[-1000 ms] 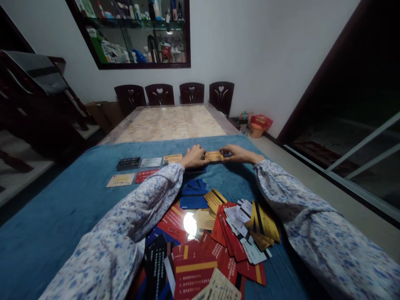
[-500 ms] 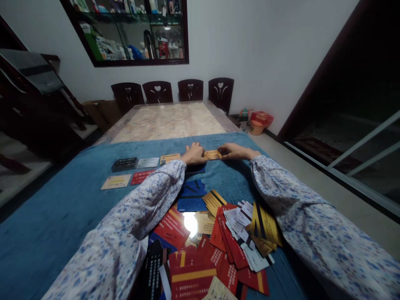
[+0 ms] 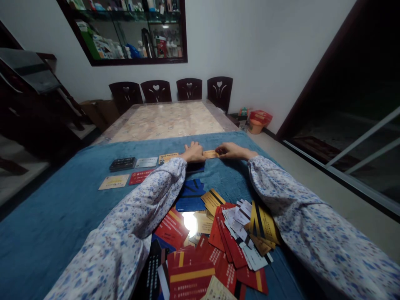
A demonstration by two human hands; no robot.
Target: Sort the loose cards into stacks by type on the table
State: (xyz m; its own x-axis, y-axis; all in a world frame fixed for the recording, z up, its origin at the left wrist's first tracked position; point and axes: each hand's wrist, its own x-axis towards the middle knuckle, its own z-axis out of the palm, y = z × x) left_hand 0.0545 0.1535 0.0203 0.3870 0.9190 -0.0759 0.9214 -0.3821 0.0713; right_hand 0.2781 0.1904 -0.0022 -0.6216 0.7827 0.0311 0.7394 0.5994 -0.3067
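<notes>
A gold card (image 3: 210, 154) lies flat on the blue cloth between my hands. My left hand (image 3: 193, 152) is at its left edge, with fingers spread over the cloth and the thumb side against the card. My right hand (image 3: 231, 151) pinches the card's right end with bent fingers. Left of my left hand, in a row, are another gold card (image 3: 168, 158), a silver card (image 3: 146, 162) and a stack of black cards (image 3: 122, 163). A cream card (image 3: 113, 182) and a red card (image 3: 137, 178) lie nearer. Dark blue cards (image 3: 196, 168) show partly under my left wrist.
A loose heap of red cards (image 3: 190, 277), with white cards (image 3: 243, 212) and yellow cards (image 3: 264, 223), spreads between my forearms. Blue cards (image 3: 190, 196) top the heap. Beyond the cloth (image 3: 62, 208) are the patterned tabletop (image 3: 171, 121) and several dark chairs (image 3: 187, 89).
My right hand has shifted slightly left, closer to my left hand, and less of the gold card shows between them. The view has tilted a little.
</notes>
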